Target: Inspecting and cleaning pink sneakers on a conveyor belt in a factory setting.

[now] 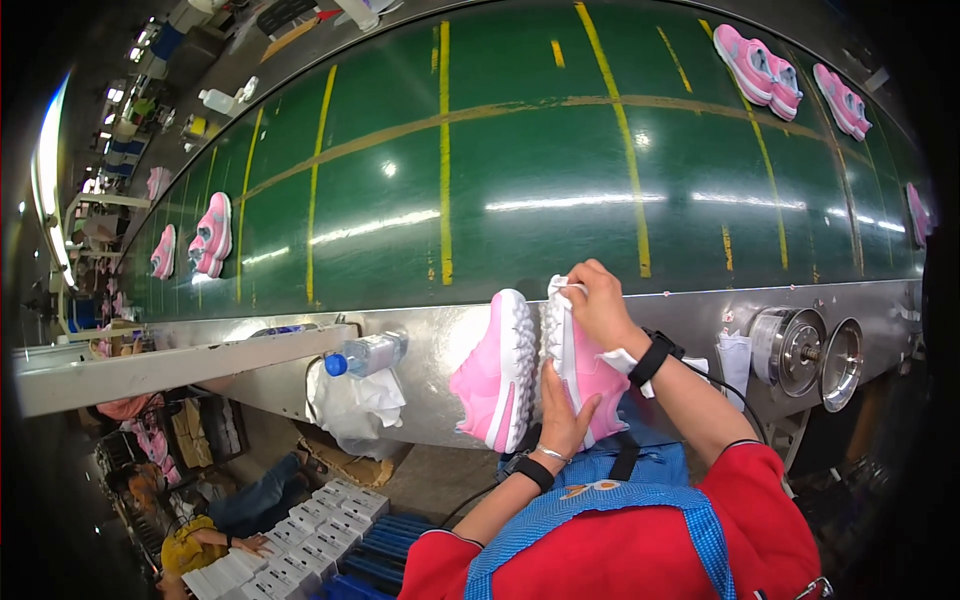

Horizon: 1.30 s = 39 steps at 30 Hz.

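Two pink shoes, one in hand

Held shoe (604,385) sits between the hands at the ledge's near edge, sole leftward. Left hand (566,420) clasps its near half, thumb spread from fingers. Right hand (598,305), fingertips pinched on white cloth (560,286), at far end. Second shoe (486,375) on metal ledge (432,415), just left, ungripped.

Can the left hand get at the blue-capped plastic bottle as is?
Probably not directly: the left hand is on one pink sneaker, and the other pink sneaker sits between that hand and the blue-capped plastic bottle. The bottle itself looks mostly uncovered.
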Motion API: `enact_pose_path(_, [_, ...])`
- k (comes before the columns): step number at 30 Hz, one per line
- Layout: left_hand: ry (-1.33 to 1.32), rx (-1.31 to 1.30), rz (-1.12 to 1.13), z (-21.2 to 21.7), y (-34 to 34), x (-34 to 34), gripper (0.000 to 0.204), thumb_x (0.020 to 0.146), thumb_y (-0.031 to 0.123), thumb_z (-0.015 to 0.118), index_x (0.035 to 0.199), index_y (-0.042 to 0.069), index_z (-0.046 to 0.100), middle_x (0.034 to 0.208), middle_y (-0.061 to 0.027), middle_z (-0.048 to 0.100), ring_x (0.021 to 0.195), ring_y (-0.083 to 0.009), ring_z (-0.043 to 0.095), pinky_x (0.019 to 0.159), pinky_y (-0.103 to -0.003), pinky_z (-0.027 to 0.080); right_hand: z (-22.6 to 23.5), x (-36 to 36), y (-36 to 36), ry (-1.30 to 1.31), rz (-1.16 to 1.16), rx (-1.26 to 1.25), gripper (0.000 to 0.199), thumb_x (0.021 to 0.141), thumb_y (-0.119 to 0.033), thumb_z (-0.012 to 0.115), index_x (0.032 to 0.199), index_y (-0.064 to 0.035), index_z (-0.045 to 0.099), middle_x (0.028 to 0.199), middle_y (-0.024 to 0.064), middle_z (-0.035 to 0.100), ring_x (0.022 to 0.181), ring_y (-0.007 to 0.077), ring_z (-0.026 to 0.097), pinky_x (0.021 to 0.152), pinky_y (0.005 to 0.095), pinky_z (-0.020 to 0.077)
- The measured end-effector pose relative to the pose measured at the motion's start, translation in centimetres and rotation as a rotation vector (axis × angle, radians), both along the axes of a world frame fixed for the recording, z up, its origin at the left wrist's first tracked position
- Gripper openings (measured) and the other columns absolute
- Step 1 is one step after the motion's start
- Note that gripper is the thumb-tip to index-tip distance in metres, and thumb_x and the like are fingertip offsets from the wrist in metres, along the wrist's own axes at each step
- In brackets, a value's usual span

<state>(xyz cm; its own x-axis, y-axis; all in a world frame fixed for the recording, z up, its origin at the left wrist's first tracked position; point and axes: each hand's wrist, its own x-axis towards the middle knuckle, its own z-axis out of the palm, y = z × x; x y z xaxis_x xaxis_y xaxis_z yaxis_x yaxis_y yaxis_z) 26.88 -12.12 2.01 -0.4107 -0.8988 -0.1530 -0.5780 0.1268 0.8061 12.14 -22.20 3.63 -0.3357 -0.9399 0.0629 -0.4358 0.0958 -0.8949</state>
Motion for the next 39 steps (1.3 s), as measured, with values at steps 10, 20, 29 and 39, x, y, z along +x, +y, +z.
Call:
enact_pose_path(10, [0.079, -0.025, 0.012, 0.1, -0.3, 0.3, 0.086, 0.069, 0.012, 0.068, 0.128, -0.009, 0.010, 0.126, -0.0322, 0.025, 0.116, -0.0449, 0.028, 0.098, -0.042, 0.025, 0.9, 2.2, 6.5, 0.229, 0.115, -0.170, 0.012, 0.071, 0.006, 0.052, 0.081, 0.0005, 0.054, 0.077, 0.0135, 0.050, 0.071, 0.0288, 0.051, 0.060, 0.0334, 0.0416])
enact_pose_path(20, [0.062, -0.130, -0.031, 5.1, 0.4, 3.5, 0.080, 0.068, 0.010, 0.065, 0.128, -0.007, 0.016, 0.126, -0.0301, 0.025, 0.117, -0.0428, 0.028, 0.099, -0.041, 0.025, 4.9, 3.2, 9.5, -0.311, -0.008, 0.173, 0.010, 0.075, 0.003, 0.055, 0.084, -0.0003, 0.056, 0.078, 0.0043, 0.050, 0.069, 0.0094, 0.050, 0.061, 0.0231, 0.0402])
enact_pose_path(29, [-0.135, 0.149, 0.203, 3.9, -4.2, 14.7, 0.052, 0.063, 0.030, 0.074, 0.097, -0.002, 0.050, 0.087, -0.0168, 0.056, 0.082, -0.0279, 0.054, 0.073, -0.033, 0.043, 5.4, 7.4, 0.5, 0.105, 0.202, -0.079, 0.011, 0.075, -0.001, 0.054, 0.086, -0.0014, 0.055, 0.082, 0.0108, 0.050, 0.075, 0.0225, 0.051, 0.067, 0.0299, 0.0420])
enact_pose_path(39, [0.161, 0.351, 0.189, 2.5, -3.0, 13.9, 0.034, 0.070, 0.034, 0.068, 0.083, 0.003, 0.064, 0.073, -0.0104, 0.064, 0.065, -0.0190, 0.062, 0.062, -0.028, 0.047, 2.5, 7.8, -0.2, 0.520, 0.317, -0.047, 0.008, 0.072, 0.002, 0.051, 0.079, 0.0014, 0.052, 0.082, 0.0156, 0.048, 0.079, 0.0327, 0.050, 0.069, 0.0375, 0.0409])
